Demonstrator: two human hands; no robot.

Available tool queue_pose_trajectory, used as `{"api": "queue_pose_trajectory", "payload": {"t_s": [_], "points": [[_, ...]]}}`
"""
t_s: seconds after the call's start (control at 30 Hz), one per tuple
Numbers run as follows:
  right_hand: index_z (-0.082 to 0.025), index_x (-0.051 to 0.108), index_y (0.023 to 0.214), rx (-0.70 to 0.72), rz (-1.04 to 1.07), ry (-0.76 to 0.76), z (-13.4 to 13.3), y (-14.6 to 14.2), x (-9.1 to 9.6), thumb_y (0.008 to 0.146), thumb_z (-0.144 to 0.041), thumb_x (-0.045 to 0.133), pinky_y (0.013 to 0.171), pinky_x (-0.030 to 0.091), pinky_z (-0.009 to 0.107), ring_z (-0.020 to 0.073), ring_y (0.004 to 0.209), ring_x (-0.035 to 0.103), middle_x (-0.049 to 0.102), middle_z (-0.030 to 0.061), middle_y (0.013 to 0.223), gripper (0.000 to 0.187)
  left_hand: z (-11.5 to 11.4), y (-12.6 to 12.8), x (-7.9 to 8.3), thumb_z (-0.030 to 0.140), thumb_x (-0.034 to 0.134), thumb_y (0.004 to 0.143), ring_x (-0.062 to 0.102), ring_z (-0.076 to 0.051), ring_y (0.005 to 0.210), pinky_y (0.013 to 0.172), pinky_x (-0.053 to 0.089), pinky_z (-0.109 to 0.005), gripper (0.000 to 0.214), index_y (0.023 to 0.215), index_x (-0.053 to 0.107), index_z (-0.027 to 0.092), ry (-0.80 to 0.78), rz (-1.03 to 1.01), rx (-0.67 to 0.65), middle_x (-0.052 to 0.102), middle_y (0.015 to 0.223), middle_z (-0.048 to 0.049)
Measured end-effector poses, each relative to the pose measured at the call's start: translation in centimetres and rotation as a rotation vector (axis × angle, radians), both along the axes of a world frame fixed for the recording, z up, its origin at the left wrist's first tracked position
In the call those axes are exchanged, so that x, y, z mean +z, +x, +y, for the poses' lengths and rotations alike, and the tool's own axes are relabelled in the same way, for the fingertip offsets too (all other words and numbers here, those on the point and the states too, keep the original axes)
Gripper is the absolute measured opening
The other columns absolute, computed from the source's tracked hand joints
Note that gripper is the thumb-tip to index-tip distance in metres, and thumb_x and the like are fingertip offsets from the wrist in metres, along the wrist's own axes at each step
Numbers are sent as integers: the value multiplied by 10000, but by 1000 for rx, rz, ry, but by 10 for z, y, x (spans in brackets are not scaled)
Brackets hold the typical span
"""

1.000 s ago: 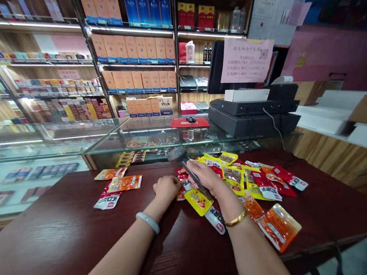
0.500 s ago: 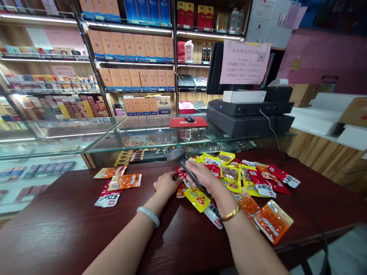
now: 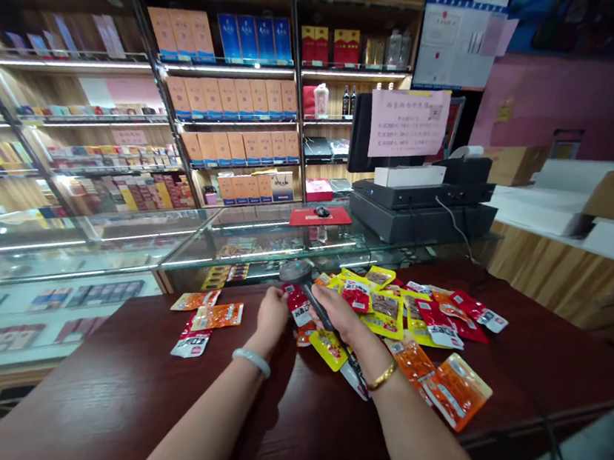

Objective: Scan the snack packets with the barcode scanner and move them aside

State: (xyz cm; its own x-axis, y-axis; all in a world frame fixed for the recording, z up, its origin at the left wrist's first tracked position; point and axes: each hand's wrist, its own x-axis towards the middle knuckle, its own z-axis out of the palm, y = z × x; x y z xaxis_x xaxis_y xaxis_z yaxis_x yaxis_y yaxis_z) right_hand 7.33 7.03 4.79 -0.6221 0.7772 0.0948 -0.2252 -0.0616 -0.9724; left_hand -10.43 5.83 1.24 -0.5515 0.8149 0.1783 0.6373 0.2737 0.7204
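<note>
My right hand [image 3: 337, 314] is wrapped round the handle of a black barcode scanner [image 3: 297, 271], whose head points away toward the glass counter. Under the scanner head is a red and white snack packet [image 3: 293, 304]; my left hand [image 3: 273, 312] is closed at its left edge, the fingertips partly hidden. Beneath and beside my right hand spreads a pile of snack packets, among them a yellow packet [image 3: 387, 307], a red packet [image 3: 435, 322] and an orange packet [image 3: 458, 390]. To the left, a smaller group holds an orange packet [image 3: 218, 315] and a red-white one [image 3: 191, 341].
The dark wooden table [image 3: 93, 375] meets a glass display counter [image 3: 250, 234] at the back. A monitor and a black cash drawer [image 3: 420, 218] stand behind the pile. A mouse [image 3: 321, 212] lies on a red mat. Shelves of boxes [image 3: 233, 101] line the wall.
The view has tilted up slightly, so things sit lower. My left hand has turned and drawn the red packet out to the left, under the scanner head. The right hand keeps hold of the scanner.
</note>
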Motion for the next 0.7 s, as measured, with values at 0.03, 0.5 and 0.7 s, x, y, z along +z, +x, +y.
{"api": "queue_pose_trajectory", "payload": {"t_s": [0.03,0.5,0.7], "points": [[-234,451,799,2,5,-1,-1,-1,0,764,-789,625,399,301,205,71,362,401,511,-97,502,582,-9,-8,2,299,488,946,666,-198,772,685,459,-299,166,945,605,182,22,4,26,723,870,-97],[-170,625,1119,234,-52,48,-70,-54,-1,818,-734,625,395,310,206,75,371,398,509,-93,517,639,-107,-92,3,214,461,859,585,-160,603,593,451,-287,47,838,504,214,155,-127,300,601,705,-6],[-177,637,1164,199,-46,13,-81,-58,-16,865,-686,612,408,312,207,74,394,391,497,-88,548,591,-113,-104,9,336,501,892,562,-158,513,559,466,-297,120,884,529,220,121,-310,364,578,631,22]]}}
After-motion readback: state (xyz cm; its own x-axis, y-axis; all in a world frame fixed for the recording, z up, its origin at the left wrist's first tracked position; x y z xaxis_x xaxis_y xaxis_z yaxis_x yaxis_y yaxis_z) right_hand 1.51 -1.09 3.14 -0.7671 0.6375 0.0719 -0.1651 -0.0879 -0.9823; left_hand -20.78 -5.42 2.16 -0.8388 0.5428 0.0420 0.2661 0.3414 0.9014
